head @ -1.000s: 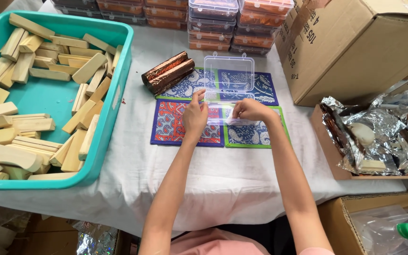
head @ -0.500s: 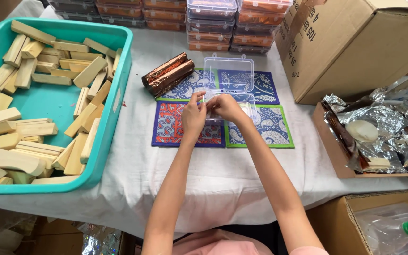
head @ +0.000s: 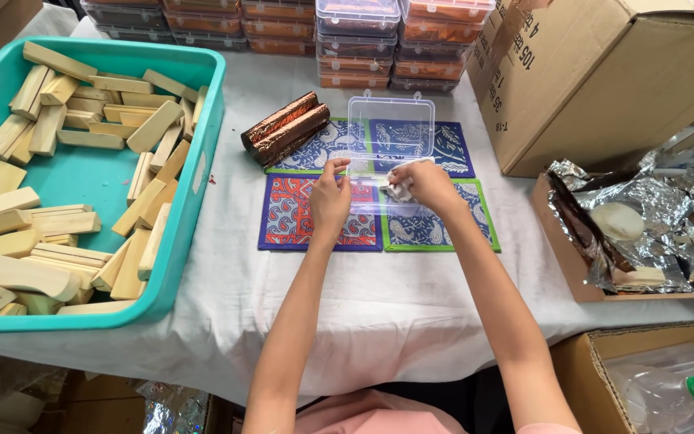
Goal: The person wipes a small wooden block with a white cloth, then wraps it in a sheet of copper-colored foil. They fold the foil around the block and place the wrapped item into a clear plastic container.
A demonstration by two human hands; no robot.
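Observation:
A clear plastic box (head: 389, 137) stands open on four patterned mats (head: 443, 153), its lid tipped up at the back. My left hand (head: 330, 198) pinches the front left edge of the box's tray. My right hand (head: 423, 184) is closed on a small crumpled white piece (head: 399, 190) just at the tray's right side. Two foil-wrapped copper-coloured blocks (head: 285, 128) lie side by side just left of the lid.
A teal bin (head: 202, 173) of several pale wooden blocks fills the left. Stacked clear boxes with orange contents (head: 359, 32) line the back. A large cardboard box (head: 604, 80) stands at right, with a foil-lined carton (head: 628, 233) in front of it.
My right hand moved left, toward the box tray, and now holds the white piece. The camera view shifted slightly.

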